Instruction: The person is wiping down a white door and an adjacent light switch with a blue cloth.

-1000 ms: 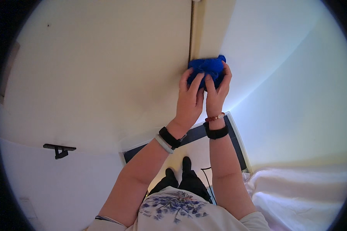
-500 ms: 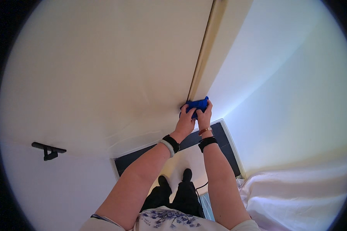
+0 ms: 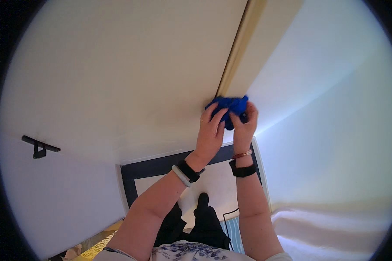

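A crumpled bright blue cloth point(image 3: 229, 108) is bunched in both my hands. It lies against the upright gap between a pale door point(image 3: 139, 78) and its cream frame point(image 3: 241, 56). My left hand point(image 3: 211, 128) presses the cloth from the left with its fingers bent over it. On the right side, my right hand point(image 3: 245, 122) pinches the cloth between thumb and fingers. Part of the cloth and some fingertips are hidden behind my hands.
A black door handle point(image 3: 41, 146) sticks out at the left. To the right is a pale wall point(image 3: 331, 130), with white draped fabric point(image 3: 322, 230) below. Down by my feet lies a light mat with a dark border point(image 3: 128, 185). A black cable point(image 3: 225, 217) runs near my leg.
Both hands have moved slightly up and to the right in view with the cloth, which shows more spread out. The door handle appears higher and farther left as the view shifts.
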